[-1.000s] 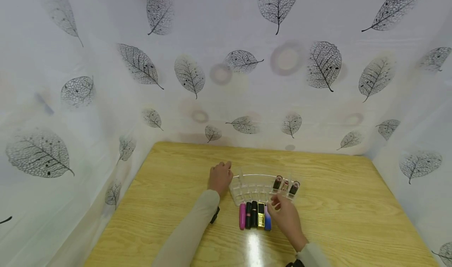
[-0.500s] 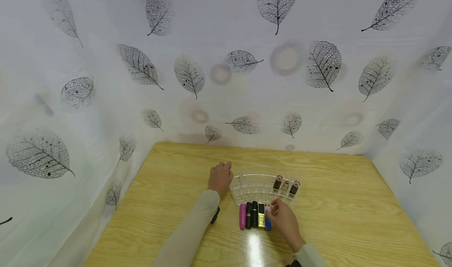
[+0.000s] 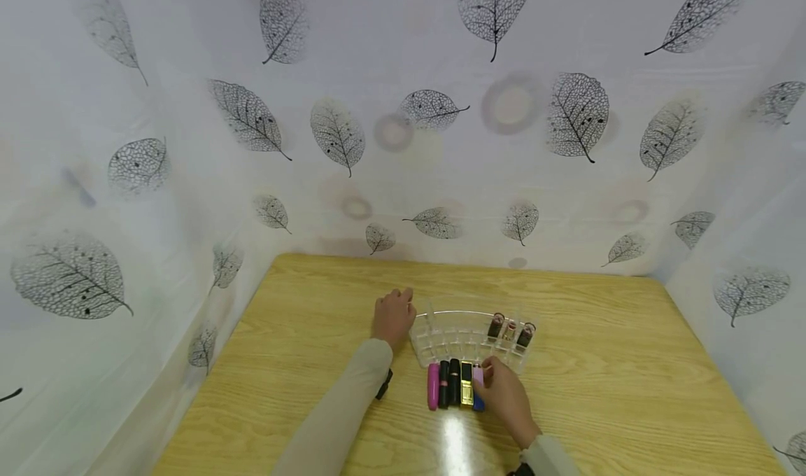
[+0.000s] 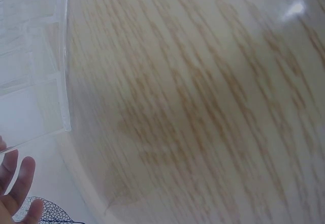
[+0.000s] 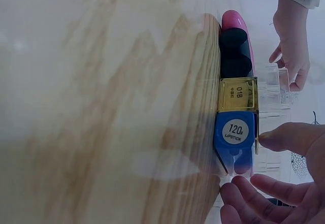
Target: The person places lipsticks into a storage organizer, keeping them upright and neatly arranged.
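Observation:
A clear, curved lipstick holder (image 3: pixel 441 337) with many compartments stands on the table. My left hand (image 3: pixel 394 318) rests against its left end, fingers loosely spread beside the clear wall (image 4: pixel 61 102). In front of the holder lie several lipsticks in a row: a pink lipstick (image 3: pixel 432 386), two black ones, a gold-and-black lipstick (image 3: pixel 467 392) and a blue lipstick (image 5: pixel 235 132) with a lilac cap. At the row's right end my right hand (image 3: pixel 506 395) pinches the blue lipstick between thumb and fingers, and it still lies beside the gold one.
Three lipsticks (image 3: pixel 509 331) stand in the holder's right compartments. The wood-grain table (image 3: pixel 630 364) extends to both sides. A white leaf-printed curtain (image 3: pixel 441 168) hangs behind it and along both sides.
My right hand has moved down and slightly left from the holder's front edge, closing onto the blue lipstick. The left hand and the holder have stayed in place.

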### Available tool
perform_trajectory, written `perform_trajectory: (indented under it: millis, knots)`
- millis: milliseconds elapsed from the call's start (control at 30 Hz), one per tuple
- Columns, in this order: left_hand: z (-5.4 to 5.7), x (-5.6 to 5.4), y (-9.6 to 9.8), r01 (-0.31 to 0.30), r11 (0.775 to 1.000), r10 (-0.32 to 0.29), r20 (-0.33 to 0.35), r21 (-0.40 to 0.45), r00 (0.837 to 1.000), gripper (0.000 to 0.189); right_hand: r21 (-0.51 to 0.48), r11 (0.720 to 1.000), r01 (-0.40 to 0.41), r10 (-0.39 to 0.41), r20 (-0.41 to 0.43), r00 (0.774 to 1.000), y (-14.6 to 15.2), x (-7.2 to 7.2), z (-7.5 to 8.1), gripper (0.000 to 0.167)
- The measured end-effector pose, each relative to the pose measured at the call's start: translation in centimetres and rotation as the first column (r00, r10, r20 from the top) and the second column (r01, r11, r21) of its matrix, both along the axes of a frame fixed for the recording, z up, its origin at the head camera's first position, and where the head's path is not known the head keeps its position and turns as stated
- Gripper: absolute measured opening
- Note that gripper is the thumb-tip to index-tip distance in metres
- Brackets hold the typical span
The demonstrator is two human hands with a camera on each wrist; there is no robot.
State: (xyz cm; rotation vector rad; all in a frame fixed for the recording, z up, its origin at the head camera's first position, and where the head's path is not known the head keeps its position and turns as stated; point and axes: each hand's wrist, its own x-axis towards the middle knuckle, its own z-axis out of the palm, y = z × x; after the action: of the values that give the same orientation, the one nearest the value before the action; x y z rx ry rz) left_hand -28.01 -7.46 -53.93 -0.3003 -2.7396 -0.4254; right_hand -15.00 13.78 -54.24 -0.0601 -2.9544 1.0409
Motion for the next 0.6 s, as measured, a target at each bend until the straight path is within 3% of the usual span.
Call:
perform_trajectory:
  millis: [600]
  knots:
    - [0.19, 0.1, -0.04, 0.001, 1.0, -0.001, -0.002, -0.003, 1.0, 0.005, -0.001, 1.0, -0.017, 0.017, 0.004, 1.0, 0.58, -0.18, 0.34, 0.028]
